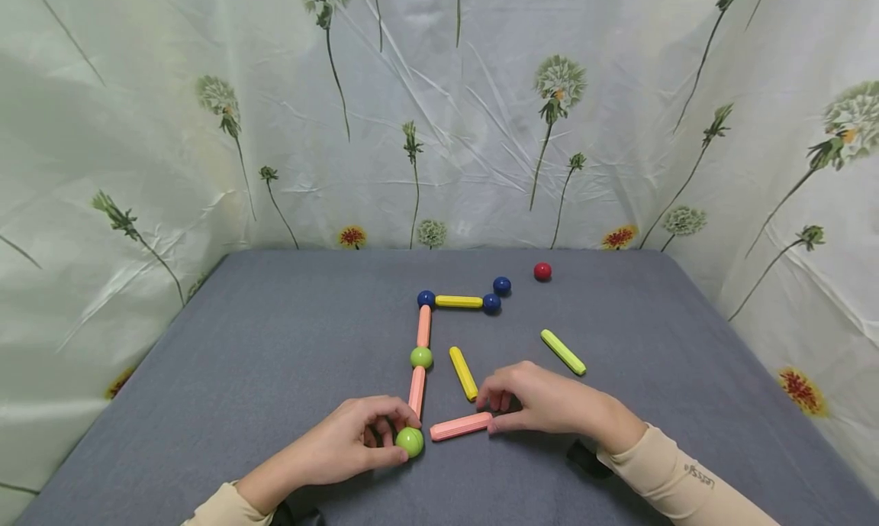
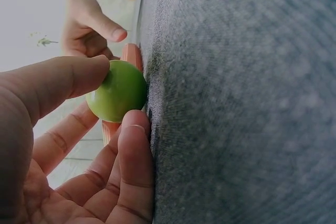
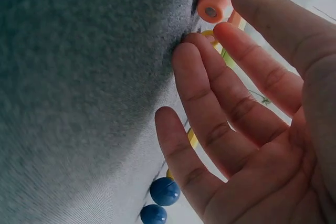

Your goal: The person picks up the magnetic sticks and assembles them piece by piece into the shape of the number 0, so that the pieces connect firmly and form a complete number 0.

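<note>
In the head view my left hand [image 1: 364,438] pinches a green ball [image 1: 410,442] between thumb and fingers at the lower end of a chain. Above it run a salmon-pink stick [image 1: 416,392], another green ball [image 1: 421,357], a second pink stick [image 1: 423,326] and a blue ball [image 1: 426,299]. My right hand [image 1: 542,400] is at the right end of a loose pink stick [image 1: 462,426], thumb and fingers spread around that end. A round metal disc shows in the end of this pink stick [image 3: 212,10] in the right wrist view; whether the thumb touches it is unclear.
From the corner blue ball a yellow stick [image 1: 458,301] leads to a second blue ball [image 1: 491,304]. Apart lie another blue ball [image 1: 502,285], a red ball [image 1: 542,272], a yellow stick [image 1: 463,373] and a lime-green stick [image 1: 563,352]. Grey cloth [image 1: 288,320] covers the table; a floral curtain [image 1: 439,91] hangs behind.
</note>
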Motion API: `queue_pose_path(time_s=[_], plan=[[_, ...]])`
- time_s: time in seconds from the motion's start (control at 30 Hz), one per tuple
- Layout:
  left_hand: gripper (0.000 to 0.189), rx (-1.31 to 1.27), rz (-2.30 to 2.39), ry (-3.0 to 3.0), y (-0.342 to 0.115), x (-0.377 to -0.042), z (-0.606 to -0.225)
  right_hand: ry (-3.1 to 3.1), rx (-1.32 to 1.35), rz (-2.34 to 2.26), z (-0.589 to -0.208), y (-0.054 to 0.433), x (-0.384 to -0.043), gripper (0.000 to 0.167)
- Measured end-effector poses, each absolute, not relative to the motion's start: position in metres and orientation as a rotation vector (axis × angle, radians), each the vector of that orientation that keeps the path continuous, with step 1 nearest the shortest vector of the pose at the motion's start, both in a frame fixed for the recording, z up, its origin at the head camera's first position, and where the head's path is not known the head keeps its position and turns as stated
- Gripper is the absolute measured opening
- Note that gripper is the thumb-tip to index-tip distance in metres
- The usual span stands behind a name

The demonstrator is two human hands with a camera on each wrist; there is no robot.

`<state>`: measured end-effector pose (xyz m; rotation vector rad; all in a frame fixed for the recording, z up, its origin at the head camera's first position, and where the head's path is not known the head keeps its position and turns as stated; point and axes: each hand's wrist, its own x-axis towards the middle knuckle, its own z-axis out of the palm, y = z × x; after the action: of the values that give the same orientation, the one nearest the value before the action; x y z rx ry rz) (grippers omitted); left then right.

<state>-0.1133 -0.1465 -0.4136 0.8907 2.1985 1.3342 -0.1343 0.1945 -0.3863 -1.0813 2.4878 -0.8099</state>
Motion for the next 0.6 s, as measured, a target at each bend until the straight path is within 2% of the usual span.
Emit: queue_pose_path(time_s=[0.3, 0.6], plan=[[0.026, 0.877, 1.326, 2.203, -0.147, -0.113, -0.414, 2.473, -1.058, -0.866, -0.391, 0.195, -0.132, 0.022], [0.026, 0.864, 1.324, 2.204, -0.146, -0.113, -0.414, 2.487, -1.007, -0.902, -0.397, 0.190, -0.128, 0.009]])
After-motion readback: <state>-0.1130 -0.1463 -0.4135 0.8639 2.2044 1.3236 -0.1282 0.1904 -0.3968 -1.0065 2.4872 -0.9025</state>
